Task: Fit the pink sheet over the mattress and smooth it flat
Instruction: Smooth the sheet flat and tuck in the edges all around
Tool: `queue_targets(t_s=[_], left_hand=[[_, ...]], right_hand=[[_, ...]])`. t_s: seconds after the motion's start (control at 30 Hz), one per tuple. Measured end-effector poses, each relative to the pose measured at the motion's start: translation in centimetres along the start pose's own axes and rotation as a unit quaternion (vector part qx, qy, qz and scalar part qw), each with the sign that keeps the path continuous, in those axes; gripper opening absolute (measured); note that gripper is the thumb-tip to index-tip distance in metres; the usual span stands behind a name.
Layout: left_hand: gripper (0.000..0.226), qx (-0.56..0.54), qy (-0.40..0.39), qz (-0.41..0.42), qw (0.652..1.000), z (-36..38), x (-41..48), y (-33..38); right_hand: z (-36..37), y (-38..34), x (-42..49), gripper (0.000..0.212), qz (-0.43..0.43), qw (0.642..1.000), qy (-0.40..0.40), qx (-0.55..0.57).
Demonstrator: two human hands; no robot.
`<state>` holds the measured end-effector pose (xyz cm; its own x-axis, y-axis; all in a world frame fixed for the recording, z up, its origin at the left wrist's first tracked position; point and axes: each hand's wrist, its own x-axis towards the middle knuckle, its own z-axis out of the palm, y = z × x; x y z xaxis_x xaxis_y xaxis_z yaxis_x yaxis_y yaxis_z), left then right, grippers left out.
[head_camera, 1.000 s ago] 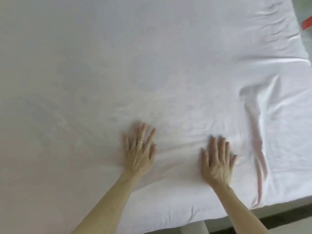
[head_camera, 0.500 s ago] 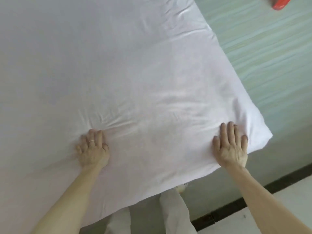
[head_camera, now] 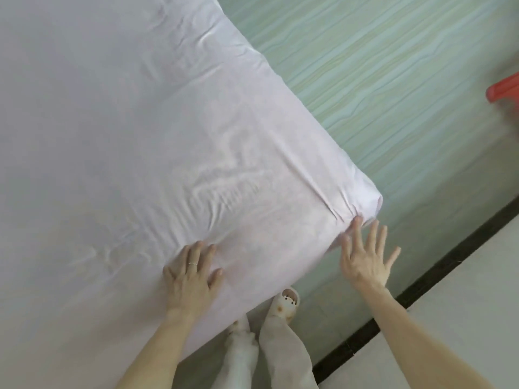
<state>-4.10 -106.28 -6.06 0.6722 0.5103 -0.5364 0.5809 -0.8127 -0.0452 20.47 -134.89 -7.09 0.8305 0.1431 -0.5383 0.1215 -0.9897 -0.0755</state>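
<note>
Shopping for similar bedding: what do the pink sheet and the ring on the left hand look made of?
Pink sheet: soft matte woven fabric, probably cotton, judging by its fine creases. Ring on the left hand: thin pale shiny band, likely metal; too small to say which.

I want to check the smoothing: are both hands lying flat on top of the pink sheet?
No. Only the left hand lies flat on the pink sheet; the right hand is mostly past the corner, open.

head cam | looks steeply down, close | over mattress corner [head_camera: 362, 192] (single view)
</note>
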Motion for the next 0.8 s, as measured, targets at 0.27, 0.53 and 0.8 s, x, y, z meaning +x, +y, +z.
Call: queue_targets(t_s=[0.27,0.53,0.8], left_hand=[[0.043,-0.115,0.137,0.019,0.984,-6.2,6.2,9.8],[0.057,-0.137,0.119,0.112,0.977,-8.8,10.3,14.6],[0.054,-0.125,0.185,0.119,0.967,-12.3,17.8,16.2]], right_hand=[[-3.8,-4.5,0.4,0.066,-0.190,0.974,0.114,0.055],[-5.2,-2.8,6.3,0.055,-0.011,0.998,0.016,0.053],[-8.6,-0.8,15.8,0.082,0.318,0.874,-0.129,0.344]])
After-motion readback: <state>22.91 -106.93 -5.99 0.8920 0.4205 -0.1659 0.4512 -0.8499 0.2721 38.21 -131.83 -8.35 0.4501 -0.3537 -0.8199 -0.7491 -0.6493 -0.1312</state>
